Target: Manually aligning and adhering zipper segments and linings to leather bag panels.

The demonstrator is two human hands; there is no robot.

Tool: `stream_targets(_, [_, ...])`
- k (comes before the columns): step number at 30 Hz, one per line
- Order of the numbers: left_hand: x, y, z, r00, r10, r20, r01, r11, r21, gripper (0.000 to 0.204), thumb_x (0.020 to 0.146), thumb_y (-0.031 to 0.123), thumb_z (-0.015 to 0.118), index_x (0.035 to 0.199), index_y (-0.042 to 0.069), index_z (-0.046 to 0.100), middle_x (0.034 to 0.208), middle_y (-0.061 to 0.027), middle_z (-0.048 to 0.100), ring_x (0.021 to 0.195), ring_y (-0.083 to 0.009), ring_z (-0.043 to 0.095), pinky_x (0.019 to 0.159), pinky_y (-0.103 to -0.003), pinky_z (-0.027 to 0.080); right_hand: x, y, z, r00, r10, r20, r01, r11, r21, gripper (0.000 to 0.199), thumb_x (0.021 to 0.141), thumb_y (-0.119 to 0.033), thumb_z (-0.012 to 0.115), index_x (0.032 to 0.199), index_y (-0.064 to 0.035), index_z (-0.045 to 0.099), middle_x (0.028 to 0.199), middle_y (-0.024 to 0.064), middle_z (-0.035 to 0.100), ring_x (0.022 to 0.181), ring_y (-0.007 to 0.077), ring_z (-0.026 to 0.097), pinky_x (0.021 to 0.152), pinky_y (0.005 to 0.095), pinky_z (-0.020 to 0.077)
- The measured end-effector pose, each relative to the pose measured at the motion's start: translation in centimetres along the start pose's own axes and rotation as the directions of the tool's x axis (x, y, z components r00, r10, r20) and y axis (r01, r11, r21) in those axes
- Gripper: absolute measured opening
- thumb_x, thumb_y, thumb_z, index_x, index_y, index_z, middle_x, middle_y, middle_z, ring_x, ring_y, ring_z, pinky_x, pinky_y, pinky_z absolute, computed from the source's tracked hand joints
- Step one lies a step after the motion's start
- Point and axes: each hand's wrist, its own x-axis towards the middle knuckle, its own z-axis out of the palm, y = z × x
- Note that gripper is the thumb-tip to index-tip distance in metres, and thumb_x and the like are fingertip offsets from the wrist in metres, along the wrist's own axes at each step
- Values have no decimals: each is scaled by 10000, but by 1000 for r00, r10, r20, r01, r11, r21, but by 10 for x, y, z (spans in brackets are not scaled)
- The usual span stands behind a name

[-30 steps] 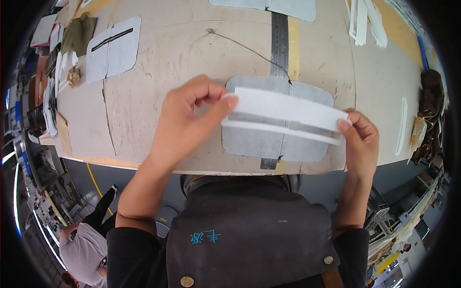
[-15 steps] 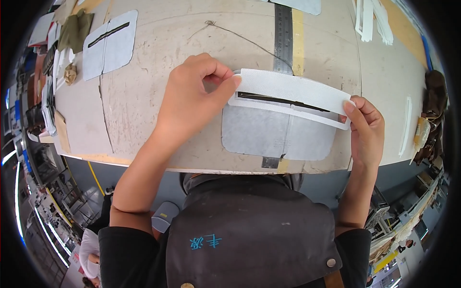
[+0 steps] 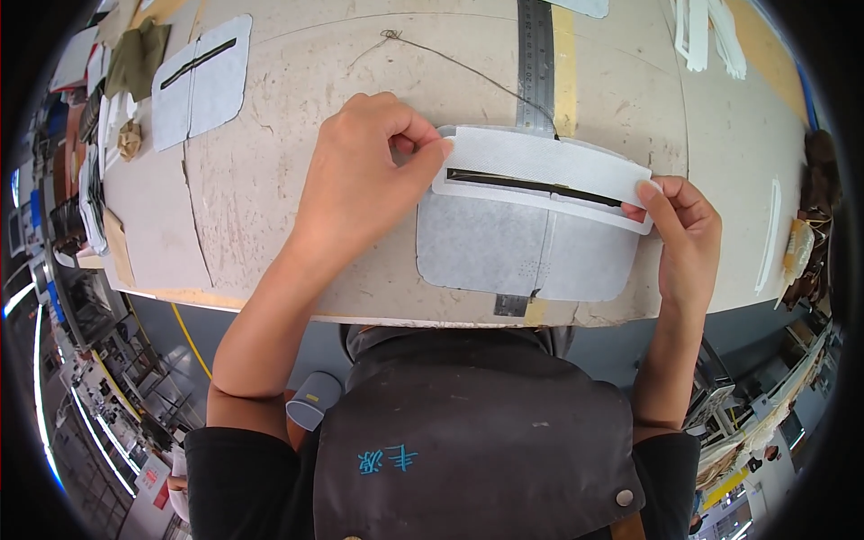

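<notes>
A white slotted strip (image 3: 540,158) is pinched at both ends over a grey rounded panel (image 3: 477,243) near the table's front edge. My left hand (image 3: 373,175) holds the strip's left end between thumb and index finger. The thumb of my right hand (image 3: 681,220) lies on its right end, with the fingers behind; one fingertip shows through the slot. A black opening in the panel shows along the strip's slot. Whether the strip touches the panel along its whole length I cannot tell.
A dark ruler (image 3: 535,67) runs under the panel beside a yellow tape strip (image 3: 564,76). Dark thread (image 3: 450,61) trails across the table. A second grey panel (image 3: 202,85) lies at far left, white strips (image 3: 706,36) at far right, brown leather pieces (image 3: 814,207) at the right edge.
The white strip has come down closer over the panel, and its slot now lines up with the black opening. My right hand has shifted slightly with it; both hands keep their hold.
</notes>
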Motion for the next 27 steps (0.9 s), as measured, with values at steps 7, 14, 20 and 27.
stream_targets(7, [0,-1,4,1000,12,-14,-11,999,38,113,793,82,755,782,-1,680,792,-62,621,733,-145,574,697,-277,476,1,-2,5,999,8,-51,-12,997,-73,144,899,-100,674,896,44,669,790,48,662,714,114,644,713,230,470])
stream_targets(14, [0,-1,4,999,15,-32,-13,999,49,111,791,78,758,774,2,678,789,-60,620,721,-139,572,687,-274,482,0,-4,6,997,14,-75,-22,994,-108,149,897,-105,677,895,45,670,786,45,659,703,113,643,704,225,468])
stream_targets(20, [1,-4,5,998,48,-34,-45,997,68,112,790,74,760,771,4,675,786,-59,618,716,-140,573,675,-272,483,1,-2,7,996,31,-79,-40,993,-112,165,902,-149,688,893,14,672,778,21,642,698,98,613,727,217,423])
stream_targets(27, [0,-3,7,996,77,-52,-73,995,72,112,790,71,762,770,6,673,778,-54,612,711,-140,573,668,-272,485,1,-1,8,994,34,-107,-46,992,-119,171,901,-158,694,895,12,678,776,20,642,692,93,609,719,215,418])
